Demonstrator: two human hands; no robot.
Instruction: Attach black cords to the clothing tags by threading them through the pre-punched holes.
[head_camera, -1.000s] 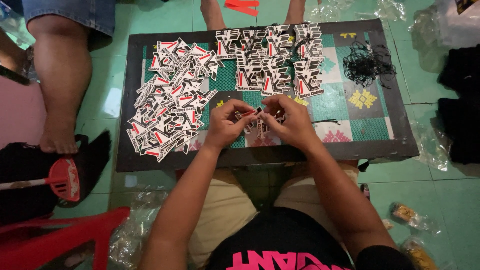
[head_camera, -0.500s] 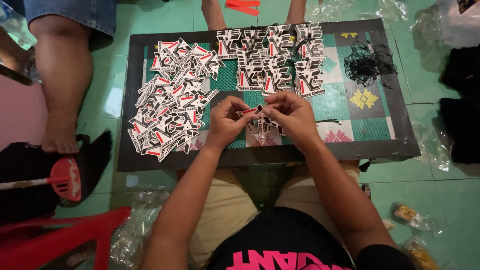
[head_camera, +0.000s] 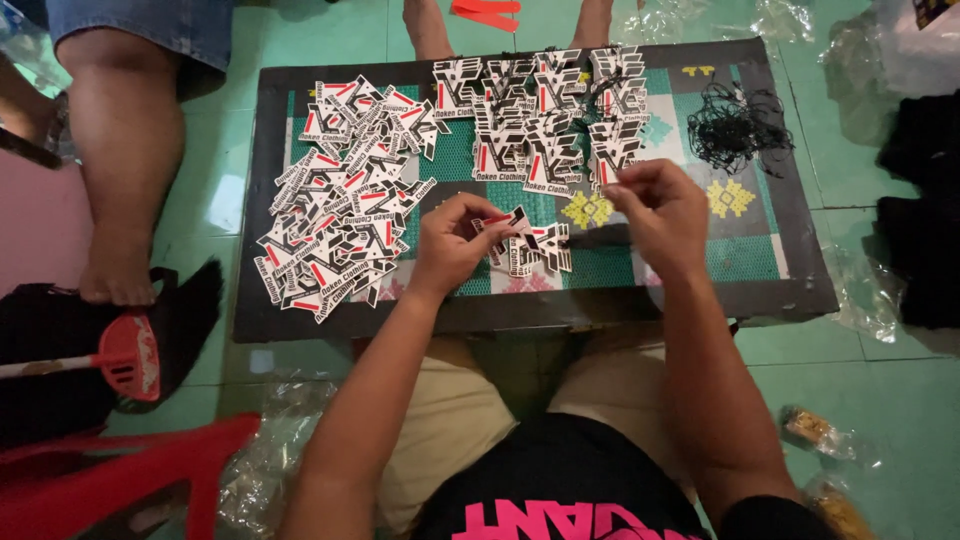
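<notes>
Two hands: left hand (head_camera: 452, 243) pinches one tag (head_camera: 512, 221).

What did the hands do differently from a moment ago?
The hands came apart. The right hand moved out to the right and is now pinched shut, seemingly on a thin black string. The left hand kept its hold on the tag. The tag piles and string bundle stayed where they were.

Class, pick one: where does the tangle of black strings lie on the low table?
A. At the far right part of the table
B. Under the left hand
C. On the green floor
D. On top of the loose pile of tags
A: the tangle of black strings lies at the far right of the table, apart from the tag piles.
</notes>
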